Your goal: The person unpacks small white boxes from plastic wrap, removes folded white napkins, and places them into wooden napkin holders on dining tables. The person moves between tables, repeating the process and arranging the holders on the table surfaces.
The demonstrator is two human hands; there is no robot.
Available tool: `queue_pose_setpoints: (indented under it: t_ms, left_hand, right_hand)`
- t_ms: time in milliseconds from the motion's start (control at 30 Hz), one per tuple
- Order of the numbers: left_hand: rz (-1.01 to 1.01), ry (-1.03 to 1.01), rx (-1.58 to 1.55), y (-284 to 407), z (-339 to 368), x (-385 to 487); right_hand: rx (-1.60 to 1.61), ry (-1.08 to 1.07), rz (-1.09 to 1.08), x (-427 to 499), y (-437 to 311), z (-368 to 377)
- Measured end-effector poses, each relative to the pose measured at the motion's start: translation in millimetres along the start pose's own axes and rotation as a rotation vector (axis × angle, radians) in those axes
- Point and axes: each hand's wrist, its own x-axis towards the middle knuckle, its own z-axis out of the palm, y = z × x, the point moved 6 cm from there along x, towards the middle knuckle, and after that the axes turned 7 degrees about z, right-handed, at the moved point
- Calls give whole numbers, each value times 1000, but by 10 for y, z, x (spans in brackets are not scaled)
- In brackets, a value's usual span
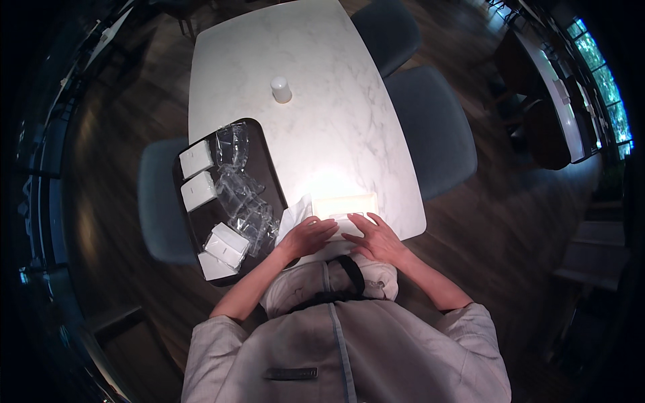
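Before me, at the near edge of the marble-patterned table (312, 126), my left hand (310, 237) and my right hand (377, 237) lie over a white, flat item (347, 221), perhaps folded paper. The fingers of my left hand are stretched out close together across its left part. My right hand has its fingers spread over the right part. Just beyond them is a shallow, pale rectangular box (347, 201), washed out by bright light. White sheets (298, 214), paper or thin wrapping, stand beside my left hand. Whether the left fingers grip anything is hidden.
Left of my hands, a dark tray (269, 166) carries several white packets (196, 158) and crumpled clear plastic wrappers (244, 196). A small white cylinder (280, 90) stands farther up the table. Grey chairs (431, 126) flank the right side, and another chair (164, 201) is left.
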Motion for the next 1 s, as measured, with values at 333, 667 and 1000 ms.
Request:
queue_pose_setpoints:
  t_ms: [333,667,1000]
  left_hand:
    - [-319,-8,-78,-143,101,380]
    - [-506,46,-120,-223,123,429]
    - [-605,226,-114,-157,-77,588]
  right_hand:
    - [351,244,205,162,292,68]
    - [400,328,283,193,434,224]
    - [560,443,365,121,522,294]
